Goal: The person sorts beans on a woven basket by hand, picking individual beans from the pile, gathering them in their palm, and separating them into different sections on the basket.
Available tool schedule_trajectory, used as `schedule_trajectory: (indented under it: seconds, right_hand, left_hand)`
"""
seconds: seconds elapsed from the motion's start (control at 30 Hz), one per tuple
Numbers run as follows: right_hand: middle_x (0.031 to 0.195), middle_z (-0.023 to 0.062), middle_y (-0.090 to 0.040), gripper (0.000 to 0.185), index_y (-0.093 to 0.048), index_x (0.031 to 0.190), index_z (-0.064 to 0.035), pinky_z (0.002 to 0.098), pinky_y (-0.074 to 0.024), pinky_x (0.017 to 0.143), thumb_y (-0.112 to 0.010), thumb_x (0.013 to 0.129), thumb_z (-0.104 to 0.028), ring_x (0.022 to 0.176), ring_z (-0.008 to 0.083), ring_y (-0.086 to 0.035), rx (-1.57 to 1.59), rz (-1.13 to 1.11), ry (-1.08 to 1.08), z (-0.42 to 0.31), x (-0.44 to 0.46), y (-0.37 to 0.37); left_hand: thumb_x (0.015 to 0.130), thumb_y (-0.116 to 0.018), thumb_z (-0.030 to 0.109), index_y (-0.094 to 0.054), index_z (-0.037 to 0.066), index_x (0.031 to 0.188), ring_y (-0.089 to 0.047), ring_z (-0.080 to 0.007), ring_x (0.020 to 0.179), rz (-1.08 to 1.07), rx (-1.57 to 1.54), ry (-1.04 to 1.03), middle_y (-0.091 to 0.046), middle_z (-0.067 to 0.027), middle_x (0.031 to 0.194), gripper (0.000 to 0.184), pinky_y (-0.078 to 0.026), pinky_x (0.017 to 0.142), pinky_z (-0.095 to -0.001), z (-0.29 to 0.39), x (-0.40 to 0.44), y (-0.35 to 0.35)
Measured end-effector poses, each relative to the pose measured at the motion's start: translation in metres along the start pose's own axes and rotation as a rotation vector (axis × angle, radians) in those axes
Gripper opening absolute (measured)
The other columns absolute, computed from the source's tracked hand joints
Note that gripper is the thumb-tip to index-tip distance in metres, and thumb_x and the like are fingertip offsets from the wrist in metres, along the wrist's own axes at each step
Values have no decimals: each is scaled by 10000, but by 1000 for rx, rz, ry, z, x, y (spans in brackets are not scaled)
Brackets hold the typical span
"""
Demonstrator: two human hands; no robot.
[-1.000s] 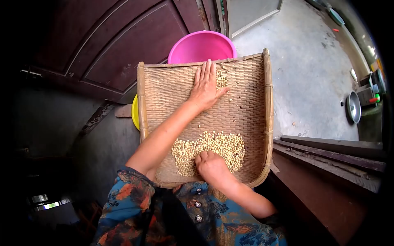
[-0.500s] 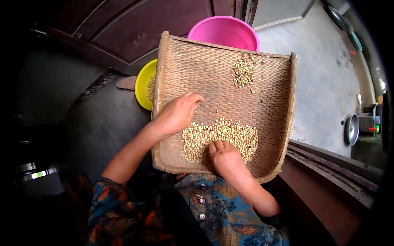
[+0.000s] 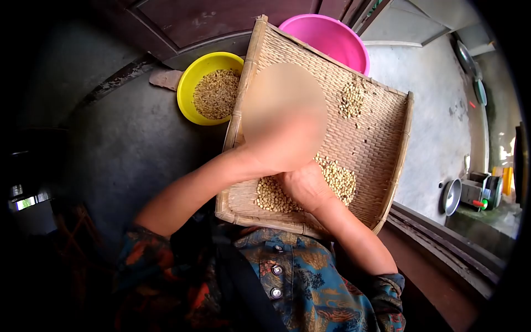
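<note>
A woven bamboo winnowing tray (image 3: 381, 138) lies before me, tilted in the view. A broad heap of pale yellow beans (image 3: 340, 180) covers its near part. A smaller pile of the same beans (image 3: 350, 100) sits near the far right. My left hand (image 3: 285, 138) is over the tray's middle, and a blurred oval hides its fingers. Close below it, my right hand (image 3: 306, 187) rests at the heap with fingers curled down. Its fingertips are hidden, so what they hold does not show.
A yellow basin (image 3: 188, 91) with small brownish grains stands left of the tray. Behind the tray is a pink basin (image 3: 337, 41). A metal bowl (image 3: 452, 197) stands at the right, beyond a door sill (image 3: 442, 243). A dark red door (image 3: 193, 22) is at the back.
My left hand has moved right, close to my right hand. The tray appears turned clockwise and shifted right in the view, and more of the yellow basin shows.
</note>
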State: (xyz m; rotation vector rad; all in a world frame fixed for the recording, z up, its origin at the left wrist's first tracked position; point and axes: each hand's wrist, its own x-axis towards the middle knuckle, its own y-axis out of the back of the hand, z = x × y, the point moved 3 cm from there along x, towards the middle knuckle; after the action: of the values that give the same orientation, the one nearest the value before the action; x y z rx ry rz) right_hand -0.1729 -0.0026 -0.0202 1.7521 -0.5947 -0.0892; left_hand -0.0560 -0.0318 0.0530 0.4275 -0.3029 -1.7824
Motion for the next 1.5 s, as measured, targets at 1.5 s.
schedule_trajectory:
  seconds: [1.5]
  right_hand:
    - [937, 86, -648, 288, -647, 1040, -38, 301, -524, 664, -761, 783, 26, 781, 189, -636, 408, 572, -616, 20, -75, 91]
  left_hand:
    - [1035, -336, 326, -294, -76, 1466, -298, -349, 1436, -239, -1885, 365, -323, -245, 1527, 590, -255, 1192, -435, -8, -1, -86]
